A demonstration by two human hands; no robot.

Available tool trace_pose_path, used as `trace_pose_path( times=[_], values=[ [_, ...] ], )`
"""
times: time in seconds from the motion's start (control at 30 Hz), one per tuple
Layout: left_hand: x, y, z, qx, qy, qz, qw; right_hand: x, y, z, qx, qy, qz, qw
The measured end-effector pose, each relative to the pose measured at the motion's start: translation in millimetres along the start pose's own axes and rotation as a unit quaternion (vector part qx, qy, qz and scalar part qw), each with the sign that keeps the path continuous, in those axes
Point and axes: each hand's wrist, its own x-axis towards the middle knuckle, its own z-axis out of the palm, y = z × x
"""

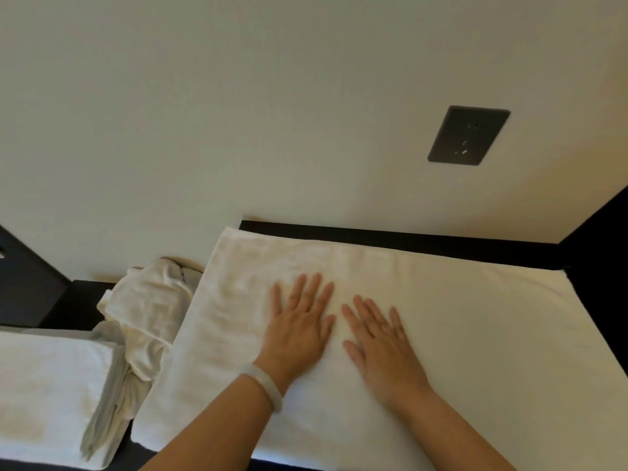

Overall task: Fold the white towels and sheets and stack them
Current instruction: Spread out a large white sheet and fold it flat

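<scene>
Two hands show near 6 o'clock, side by side: one left hand (299, 331) and one right hand (380, 348). One pale bangle (263, 385) circles the left wrist. There are three white linens: one flat towel (238, 317) at the centre, one crumpled cloth (149, 307) at 9 o'clock and one folded towel (51, 385) at 8 o'clock. One dark socket plate (469, 136) sits at 2 o'clock.

the towel (424, 317) is shown as plain white, the crumpled cloth (149, 307) as off-white, the folded stack (51, 385) as white, the wall (272, 96) as cream, the socket plate (469, 136) as dark grey, the surface edge (373, 234) as black, and the bangle (263, 385) as milky white.
</scene>
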Motion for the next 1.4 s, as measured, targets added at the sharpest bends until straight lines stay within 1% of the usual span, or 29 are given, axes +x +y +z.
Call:
trace_pose_path(
  times=[0.07,0.17,0.23,0.3,0.37,0.47,0.53,0.57,0.6,0.7,0.8,0.9,0.97,1.0,1.03,1.07,1.1,1.13,1.17,1.2,1.23,1.27,1.3,1.33,1.37,1.4],
  values=[
    [-2,-8,3,0.002,0.008,-0.023,1.0,-15,42,-6,-0.001,0.027,0.043,0.999],
    [-5,-10,3,-0.007,0.017,-0.028,0.999,-45,101,-16,-0.022,0.02,0.153,0.988],
    [-6,-7,2,-0.01,0.01,-0.033,0.999,-54,116,-19,-0.024,0.001,0.185,0.982],
    [-5,0,-1,-0.022,0.01,-0.052,0.998,-54,113,-17,-0.017,-0.006,0.192,0.981],
    [4,19,-5,-0.027,0.013,-0.039,0.999,-45,99,-15,-0.013,-0.009,0.158,0.987],
    [24,64,-4,-0.029,0.015,0.048,0.998,-31,82,-13,0.008,0.008,0.05,0.999],
    [33,82,-1,-0.022,0.004,0.061,0.998,-24,103,-17,0.005,0.009,0.003,1.0],
    [34,85,2,-0.014,0.001,0.054,0.998,-22,123,-20,-0.005,0.011,0.005,1.0],
    [35,85,4,-0.003,0.002,0.047,0.999,-20,148,-24,-0.013,0.009,0.03,0.999],
    [33,84,5,-0.008,0.009,0.045,0.999,-22,231,-38,-0.024,0.008,0.152,0.988],
    [33,85,6,-0.019,0.002,0.049,0.999,-28,294,-51,-0.028,-0.013,0.223,0.974],
    [33,84,6,-0.022,0.003,0.052,0.998,-22,314,-63,-0.042,-0.031,0.289,0.956],
    [33,83,7,-0.018,0.001,0.052,0.998,-10,295,-68,-0.06,-0.008,0.329,0.942],
    [33,84,7,-0.019,0.001,0.051,0.999,-4,276,-67,-0.061,0.013,0.329,0.942],
    [33,84,7,-0.022,0.002,0.051,0.998,-2,253,-62,-0.053,0.027,0.294,0.954],
    [32,83,8,-0.023,0.001,0.052,0.998,-5,227,-54,-0.04,0.03,0.218,0.975],
    [32,82,8,-0.022,0.0,0.052,0.998,-15,203,-43,-0.028,0.015,0.12,0.992],
    [32,82,8,-0.02,0.0,0.052,0.998,-30,184,-32,-0.019,-0.021,0.04,0.999],
    [33,82,8,-0.018,0.0,0.052,0.998,-42,181,-26,-0.023,-0.041,0.0,0.999],
    [33,82,8,-0.018,-0.002,0.053,0.998,-49,194,-27,-0.021,-0.029,0.011,0.999],
    [33,83,7,-0.018,-0.005,0.055,0.998,-53,213,-31,-0.024,-0.007,0.082,0.996],
    [32,84,6,-0.017,-0.008,0.056,0.998,-58,231,-38,-0.025,0.004,0.195,0.981],
    [31,85,4,-0.015,-0.012,0.057,0.998,-63,248,-49,-0.025,0.006,0.308,0.951],
    [31,86,1,-0.014,-0.018,0.056,0.998,-67,258,-58,-0.018,0.008,0.387,0.922],
    [30,87,-1,-0.016,-0.023,0.051,0.998,-69,259,-64,-0.008,0.017,0.419,0.908],
    [30,89,-3,-0.022,-0.026,0.044,0.998,-69,250,-66,0.003,0.038,0.411,0.911]
  ],
)
